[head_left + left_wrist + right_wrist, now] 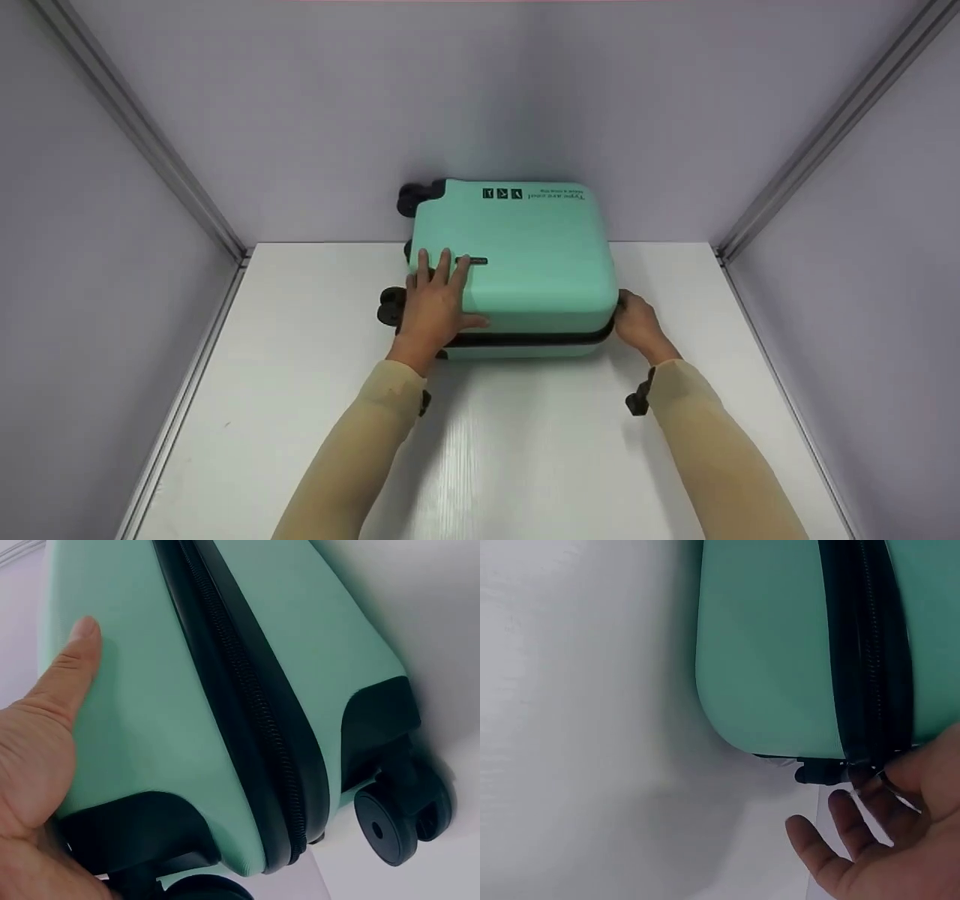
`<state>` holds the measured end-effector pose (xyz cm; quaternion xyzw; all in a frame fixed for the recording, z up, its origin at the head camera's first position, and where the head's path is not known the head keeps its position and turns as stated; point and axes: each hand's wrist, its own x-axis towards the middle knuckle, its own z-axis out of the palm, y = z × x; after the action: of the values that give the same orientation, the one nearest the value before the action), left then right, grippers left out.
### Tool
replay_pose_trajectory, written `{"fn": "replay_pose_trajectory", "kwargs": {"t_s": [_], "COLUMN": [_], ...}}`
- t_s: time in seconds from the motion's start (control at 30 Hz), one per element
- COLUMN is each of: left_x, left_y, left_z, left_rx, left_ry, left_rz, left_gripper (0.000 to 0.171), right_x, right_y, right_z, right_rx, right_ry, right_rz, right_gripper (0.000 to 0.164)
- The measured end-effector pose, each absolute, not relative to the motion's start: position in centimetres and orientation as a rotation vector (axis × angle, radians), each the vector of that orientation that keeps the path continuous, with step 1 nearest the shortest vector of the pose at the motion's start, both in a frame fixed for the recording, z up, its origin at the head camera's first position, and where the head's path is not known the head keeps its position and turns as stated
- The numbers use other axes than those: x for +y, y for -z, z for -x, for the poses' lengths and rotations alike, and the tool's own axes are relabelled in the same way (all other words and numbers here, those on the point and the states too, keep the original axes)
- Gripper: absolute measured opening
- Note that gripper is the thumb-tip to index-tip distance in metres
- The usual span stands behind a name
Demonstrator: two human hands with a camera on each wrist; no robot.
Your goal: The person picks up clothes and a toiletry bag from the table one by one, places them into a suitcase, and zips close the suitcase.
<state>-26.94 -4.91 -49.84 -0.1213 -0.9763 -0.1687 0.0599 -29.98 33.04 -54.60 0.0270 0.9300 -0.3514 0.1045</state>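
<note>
A mint-green hard-shell suitcase point(517, 255) lies flat against the back wall, its wheels point(391, 306) toward the left. My left hand point(433, 307) rests with spread, straight fingers on its upper shell near the wheel end. In the left wrist view, the left thumb point(71, 667) lies along the green side, beside the black zipper band point(247, 697). At the opposite end, my right hand point(636, 322) reaches the band's corner. The right wrist view shows the right hand point(892, 829) pinching what looks like the zipper pull point(866, 778) between thumb and forefinger, its other fingers loosely bent.
The suitcase lies on a white tabletop point(517, 450). Pale panels with metal corner rails point(150, 150) enclose the back and both sides. Small black devices point(637, 401) are strapped at the wrists over the beige sleeves point(720, 442).
</note>
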Motion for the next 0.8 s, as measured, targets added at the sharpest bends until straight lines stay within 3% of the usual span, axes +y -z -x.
{"fn": "replay_pose_trajectory", "kwargs": {"t_s": [0.2, 0.8], "left_x": [-4.9, -5.0], "left_y": [49.7, 49.3], "left_z": [27.0, 27.4], "left_rx": [-2.934, -2.913], "left_ry": [0.486, 0.525], "left_rz": [0.383, 0.340], "left_gripper": [0.118, 0.116], "right_x": [33.5, 33.5], "right_y": [54.5, 55.5], "right_z": [30.2, 28.1], "right_rx": [2.932, 3.256], "right_ry": [0.908, 0.631], "right_rz": [-0.097, 0.018], "right_gripper": [0.035, 0.017]}}
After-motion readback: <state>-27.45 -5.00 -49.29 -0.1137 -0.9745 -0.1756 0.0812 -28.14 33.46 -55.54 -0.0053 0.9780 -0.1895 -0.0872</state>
